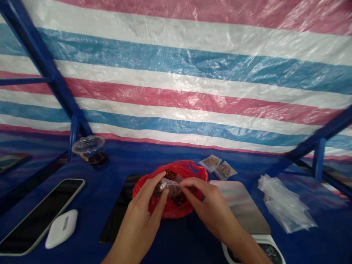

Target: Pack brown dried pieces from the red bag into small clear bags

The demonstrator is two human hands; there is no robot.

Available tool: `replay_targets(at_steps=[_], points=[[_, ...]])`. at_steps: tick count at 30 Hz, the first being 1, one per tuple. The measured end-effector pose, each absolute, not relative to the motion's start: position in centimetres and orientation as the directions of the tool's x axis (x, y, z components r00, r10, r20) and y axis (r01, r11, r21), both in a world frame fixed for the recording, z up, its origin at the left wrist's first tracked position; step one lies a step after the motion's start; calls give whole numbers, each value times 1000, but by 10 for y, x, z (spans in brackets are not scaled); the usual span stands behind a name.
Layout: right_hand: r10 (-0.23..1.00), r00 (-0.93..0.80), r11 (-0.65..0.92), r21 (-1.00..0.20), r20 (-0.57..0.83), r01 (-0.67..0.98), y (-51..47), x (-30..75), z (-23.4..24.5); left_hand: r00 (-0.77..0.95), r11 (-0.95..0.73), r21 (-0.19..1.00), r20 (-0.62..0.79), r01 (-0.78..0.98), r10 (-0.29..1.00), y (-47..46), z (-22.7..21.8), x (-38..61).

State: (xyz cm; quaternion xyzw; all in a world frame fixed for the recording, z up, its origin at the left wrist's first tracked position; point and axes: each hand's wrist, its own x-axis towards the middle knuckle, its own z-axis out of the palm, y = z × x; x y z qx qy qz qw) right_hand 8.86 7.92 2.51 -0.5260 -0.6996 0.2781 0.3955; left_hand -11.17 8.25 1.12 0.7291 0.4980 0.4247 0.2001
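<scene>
Both my hands hold a small clear zip bag [171, 187] over a red plastic bag [159, 172]. My left hand [145, 203] has its thumb and fingers closed around the zip bag's left side. At the right end, my right hand [205, 198] pinches the zip bag's edge between thumb and fingers. Dark brown dried pieces [180, 200] lie inside the open red bag. How much the zip bag contains is hard to make out. Just behind the red bag lie two filled zip bags [211, 162] of brown pieces.
A digital scale [242, 201] stands right of the red bag, with a pile of clear zip bags [287, 203] beyond it. On the left are a phone [41, 216], a white earbud case [62, 228] and a lidded plastic cup [92, 150]. A black flat object [115, 220] lies partly under the red bag.
</scene>
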Motion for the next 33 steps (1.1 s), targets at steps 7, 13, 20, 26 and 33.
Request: replay_targets(at_steps=[7, 13, 20, 26, 33], points=[[967, -70, 249, -838, 247, 486, 85, 86, 27, 32, -307, 828, 332, 470, 943, 89, 5, -106], [972, -3, 215, -880, 236, 425, 87, 86, 22, -39, -168, 948, 186, 271, 982, 91, 0, -105], [975, 9, 192, -860, 222, 472, 87, 90, 18, -41, -133, 962, 147, 238, 988, 93, 0, -105], [962, -16, 242, -829, 271, 504, 85, 92, 21, 30, -303, 828, 329, 472, 944, 95, -10, -107], [877, -83, 450, -748, 474, 487, 79, 89, 31, 150, -353, 862, 320, 364, 936, 97, -4, -99]])
